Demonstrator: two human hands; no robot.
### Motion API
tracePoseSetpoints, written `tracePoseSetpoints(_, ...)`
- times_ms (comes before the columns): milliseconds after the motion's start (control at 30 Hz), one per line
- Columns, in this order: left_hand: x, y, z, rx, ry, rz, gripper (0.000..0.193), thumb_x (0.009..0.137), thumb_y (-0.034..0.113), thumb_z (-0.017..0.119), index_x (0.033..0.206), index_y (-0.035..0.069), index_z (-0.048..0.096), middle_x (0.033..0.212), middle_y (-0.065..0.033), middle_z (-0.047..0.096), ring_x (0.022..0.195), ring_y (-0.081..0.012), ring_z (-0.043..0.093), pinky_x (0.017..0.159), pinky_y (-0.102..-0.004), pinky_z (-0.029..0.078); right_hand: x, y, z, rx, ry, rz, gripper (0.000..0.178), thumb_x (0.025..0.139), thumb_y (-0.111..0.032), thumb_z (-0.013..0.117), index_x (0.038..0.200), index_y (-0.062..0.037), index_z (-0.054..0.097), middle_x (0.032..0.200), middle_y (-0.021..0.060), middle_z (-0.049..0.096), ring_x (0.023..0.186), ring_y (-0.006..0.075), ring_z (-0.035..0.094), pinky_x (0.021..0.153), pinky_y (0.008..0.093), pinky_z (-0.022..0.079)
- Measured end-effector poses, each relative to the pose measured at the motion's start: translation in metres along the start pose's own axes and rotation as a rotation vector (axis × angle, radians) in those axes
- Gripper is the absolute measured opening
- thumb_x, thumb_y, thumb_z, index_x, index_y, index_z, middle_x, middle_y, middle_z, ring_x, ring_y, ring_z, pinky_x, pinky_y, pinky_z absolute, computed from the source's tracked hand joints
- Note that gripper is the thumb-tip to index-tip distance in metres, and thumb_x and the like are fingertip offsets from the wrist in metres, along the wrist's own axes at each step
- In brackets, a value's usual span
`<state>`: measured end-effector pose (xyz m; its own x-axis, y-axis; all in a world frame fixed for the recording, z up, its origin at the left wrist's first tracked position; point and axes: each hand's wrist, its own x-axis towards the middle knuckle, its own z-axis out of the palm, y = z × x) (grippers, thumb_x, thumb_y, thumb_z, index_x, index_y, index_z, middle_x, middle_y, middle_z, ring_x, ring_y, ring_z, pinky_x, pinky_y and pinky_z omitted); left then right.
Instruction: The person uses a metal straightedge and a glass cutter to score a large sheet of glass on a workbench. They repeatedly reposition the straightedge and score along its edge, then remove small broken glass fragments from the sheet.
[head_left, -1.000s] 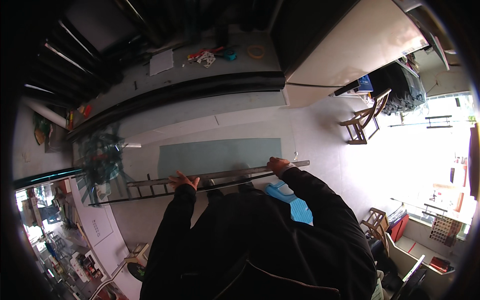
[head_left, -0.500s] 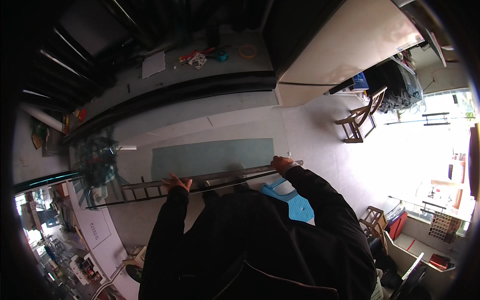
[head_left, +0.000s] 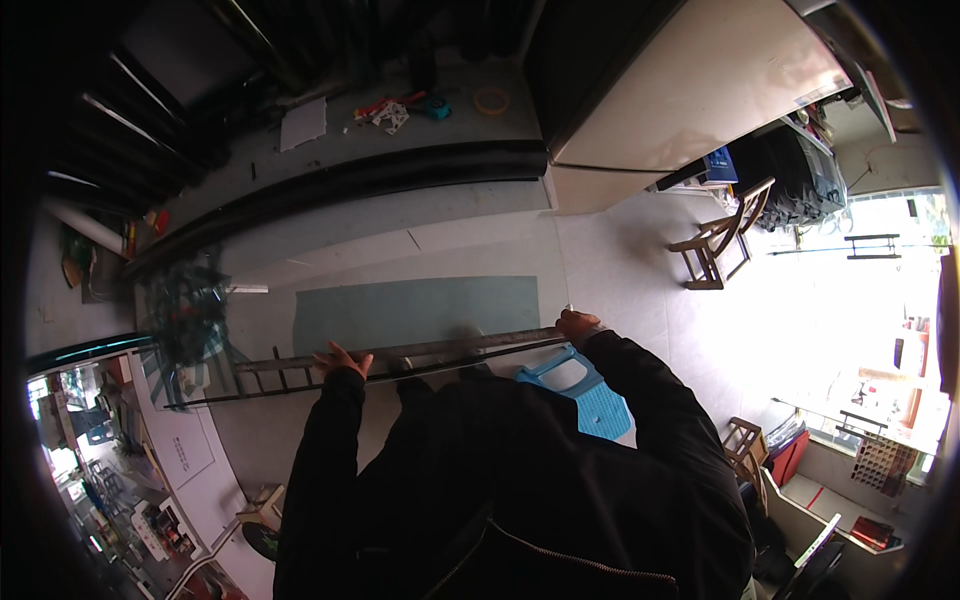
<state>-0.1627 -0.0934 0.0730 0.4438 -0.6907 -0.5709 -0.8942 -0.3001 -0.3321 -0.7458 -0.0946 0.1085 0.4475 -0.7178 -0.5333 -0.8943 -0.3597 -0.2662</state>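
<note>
My left hand (head_left: pixel 343 361) lies at the near edge of a glass tabletop (head_left: pixel 420 255), fingers spread and holding nothing. My right hand (head_left: pixel 577 324) is at the near right corner of the glass, its fingers bent together beside a small white piece (head_left: pixel 570 308). Whether it grips anything is too small to tell. A long brown bar (head_left: pixel 450 347) runs along the near edge between both hands; whether it lies on or under the glass is unclear. Beyond it is a flat grey-green rectangular sheet (head_left: pixel 420 308).
A blue plastic stool (head_left: pixel 600 408) stands near right below the edge. A black roll (head_left: pixel 360 178) spans the far side, with a tape measure (head_left: pixel 436 107), a tape ring (head_left: pixel 491 101) and white paper (head_left: pixel 303 124) behind. A wooden chair (head_left: pixel 715 240) stands to the right.
My right hand has slid slightly right and outward, covering the bar's right end. My left hand stays spread near the edge, and the whole view has shifted a little.
</note>
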Motion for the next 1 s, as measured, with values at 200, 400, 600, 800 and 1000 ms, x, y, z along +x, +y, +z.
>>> tracePoseSetpoints(200, 0.001, 0.000, -0.006, -0.035, -0.067, -0.034, 0.122, 0.079, 0.086, 0.050, 0.161, 0.008, 0.002, 0.159, -0.0379, 0.011, 0.146, -0.0530, 0.023, 0.118, -0.0545, 0.030, -0.004, 0.008, 0.001, -0.026, 0.026, 0.010, 0.021, 0.083, -0.005, 0.063, 0.103, -0.0121, 0.065, 0.106, 0.0096, 0.061, 0.105, 0.0308, 0.067, 0.085, 0.0424, 0.057)
tracePoseSetpoints(400, -0.001, 0.000, -0.009, -0.045, -0.085, -0.036, 0.123, 0.079, 0.085, 0.054, 0.161, 0.010, 0.001, 0.161, -0.0353, 0.008, 0.146, -0.0528, 0.023, 0.116, -0.0547, 0.033, -0.008, 0.010, -0.008, -0.018, 0.019, -0.006, 0.020, 0.084, -0.006, 0.062, 0.103, -0.0123, 0.065, 0.106, 0.0099, 0.061, 0.105, 0.0313, 0.066, 0.085, 0.0425, 0.057)
tracePoseSetpoints(600, -0.004, 0.000, -0.013, -0.089, -0.069, -0.025, 0.123, 0.079, 0.081, 0.059, 0.161, 0.010, 0.004, 0.162, -0.0329, 0.008, 0.148, -0.0499, 0.021, 0.115, -0.0547, 0.035, -0.016, 0.013, -0.014, -0.047, 0.041, 0.009, 0.023, 0.084, -0.005, 0.061, 0.105, -0.0126, 0.066, 0.108, 0.0103, 0.062, 0.107, 0.0313, 0.066, 0.087, 0.0416, 0.056)
tracePoseSetpoints(800, -0.002, 0.000, -0.011, -0.089, -0.043, -0.041, 0.124, 0.075, 0.082, 0.062, 0.161, 0.011, 0.007, 0.162, -0.0323, 0.009, 0.149, -0.0486, 0.019, 0.116, -0.0541, 0.033, -0.023, 0.027, 0.003, -0.023, 0.121, 0.038, 0.013, 0.086, -0.006, 0.059, 0.098, -0.0101, 0.064, 0.103, 0.0105, 0.061, 0.099, 0.0319, 0.066, 0.081, 0.0418, 0.057)
tracePoseSetpoints(1000, -0.009, -0.002, -0.024, -0.196, -0.067, -0.043, 0.125, 0.073, 0.074, 0.071, 0.160, 0.011, 0.008, 0.161, -0.0350, 0.008, 0.146, -0.0512, 0.023, 0.117, -0.0555, 0.031, -0.015, -0.009, 0.026, 0.151, 0.315, 0.231, 0.013, 0.087, -0.013, 0.060, 0.100, -0.0141, 0.060, 0.103, 0.0101, 0.062, 0.096, 0.0350, 0.067, 0.075, 0.0470, 0.056)
